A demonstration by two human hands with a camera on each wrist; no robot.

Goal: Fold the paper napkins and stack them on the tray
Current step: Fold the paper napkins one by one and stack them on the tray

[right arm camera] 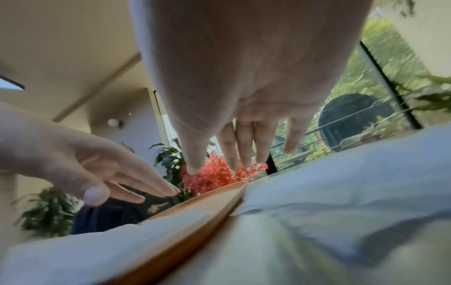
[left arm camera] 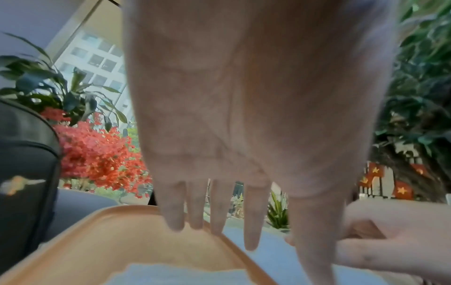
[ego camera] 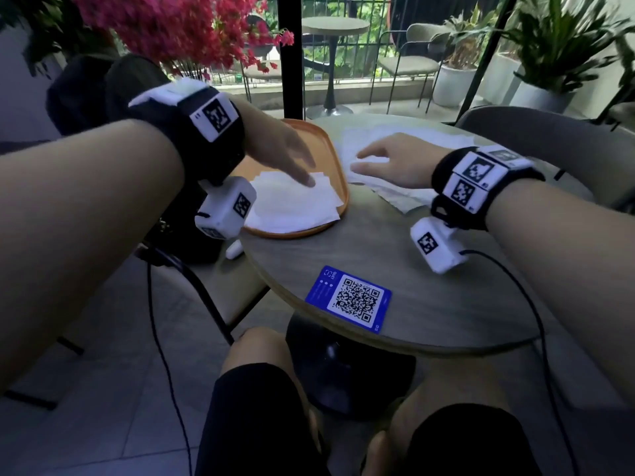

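Observation:
An orange tray (ego camera: 330, 142) sits at the left of the round table and holds a stack of folded white napkins (ego camera: 292, 204). My left hand (ego camera: 288, 156) hovers over the tray with fingers straight, its tips near the stack's far edge; it holds nothing. In the left wrist view the left hand (left arm camera: 219, 221) is spread above the tray (left arm camera: 122, 241). Unfolded white napkins (ego camera: 395, 139) lie to the right of the tray. My right hand (ego camera: 388, 163) rests flat on them with fingers extended, also seen as fingers (right arm camera: 246, 146) over the napkins (right arm camera: 341, 183) in the right wrist view.
A blue card with a QR code (ego camera: 348, 298) lies near the table's front edge (ego camera: 378, 348). A chair (ego camera: 549, 139) stands at the right, and a dark bag (ego camera: 89, 94) with red flowers (ego camera: 178, 29) behind it at the left. Cables hang from both wrists.

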